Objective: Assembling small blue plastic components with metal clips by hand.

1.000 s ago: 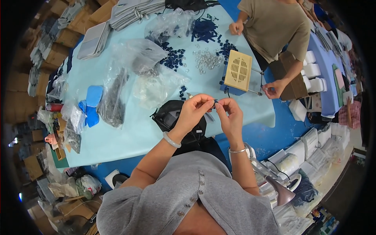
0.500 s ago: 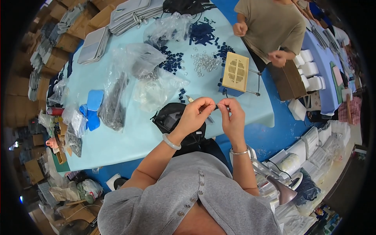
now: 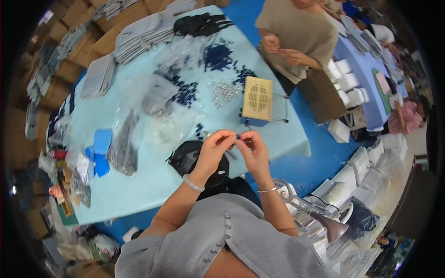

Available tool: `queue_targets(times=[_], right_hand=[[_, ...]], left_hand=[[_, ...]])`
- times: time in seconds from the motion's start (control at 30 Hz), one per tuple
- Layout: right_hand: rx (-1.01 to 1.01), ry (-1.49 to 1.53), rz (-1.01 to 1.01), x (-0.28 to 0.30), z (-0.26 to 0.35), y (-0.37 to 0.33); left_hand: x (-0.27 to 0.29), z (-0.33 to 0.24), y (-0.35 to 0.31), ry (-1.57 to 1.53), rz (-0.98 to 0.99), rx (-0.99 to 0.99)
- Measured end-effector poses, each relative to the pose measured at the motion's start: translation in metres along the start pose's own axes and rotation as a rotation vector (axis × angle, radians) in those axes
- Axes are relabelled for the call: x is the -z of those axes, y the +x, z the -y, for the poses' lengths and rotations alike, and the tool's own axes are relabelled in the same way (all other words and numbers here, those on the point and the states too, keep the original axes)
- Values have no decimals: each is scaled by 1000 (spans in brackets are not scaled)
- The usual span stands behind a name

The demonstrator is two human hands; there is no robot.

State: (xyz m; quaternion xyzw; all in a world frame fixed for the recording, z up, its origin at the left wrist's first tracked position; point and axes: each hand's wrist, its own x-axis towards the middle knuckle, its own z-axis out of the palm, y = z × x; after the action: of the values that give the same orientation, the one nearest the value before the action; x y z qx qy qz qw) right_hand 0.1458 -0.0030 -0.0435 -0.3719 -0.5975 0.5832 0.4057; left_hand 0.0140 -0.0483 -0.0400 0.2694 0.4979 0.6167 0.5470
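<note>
Above the near edge of the table, my left hand [image 3: 214, 150] and my right hand [image 3: 255, 155] meet fingertip to fingertip. Between them they pinch a small dark blue piece [image 3: 238, 137], mostly covered by the fingers. Just under my hands lies a black bag [image 3: 185, 153] with a grey part showing. A few dark blue bits [image 3: 199, 131] are scattered beyond it. Farther off are a pile of small dark blue pieces [image 3: 186, 94], many clear rings [image 3: 224, 92] and a heap of dark blue strips [image 3: 218, 56].
A box with a slotted yellow front [image 3: 257, 99] stands at the table's right. Clear plastic bags [image 3: 171, 125], blue pads [image 3: 102, 141] and stacked grey panels [image 3: 143, 39] cover the left. A person [image 3: 296, 34] stands across the corner. A lamp [image 3: 329, 227] is at lower right.
The whole view has shifted, so the table sits farther left and lower. My hands still pinch the small piece, fingers closer together. The other person's hands have come together.
</note>
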Motion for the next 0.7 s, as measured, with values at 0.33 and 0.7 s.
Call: queue_targets(times=[0.33, 0.7], right_hand=[[-11, -67, 103, 21, 10, 9], [-70, 165, 8, 25, 10, 6]], left_hand=[[-8, -10, 7, 224, 57, -149], [-17, -1, 12, 437, 57, -271]])
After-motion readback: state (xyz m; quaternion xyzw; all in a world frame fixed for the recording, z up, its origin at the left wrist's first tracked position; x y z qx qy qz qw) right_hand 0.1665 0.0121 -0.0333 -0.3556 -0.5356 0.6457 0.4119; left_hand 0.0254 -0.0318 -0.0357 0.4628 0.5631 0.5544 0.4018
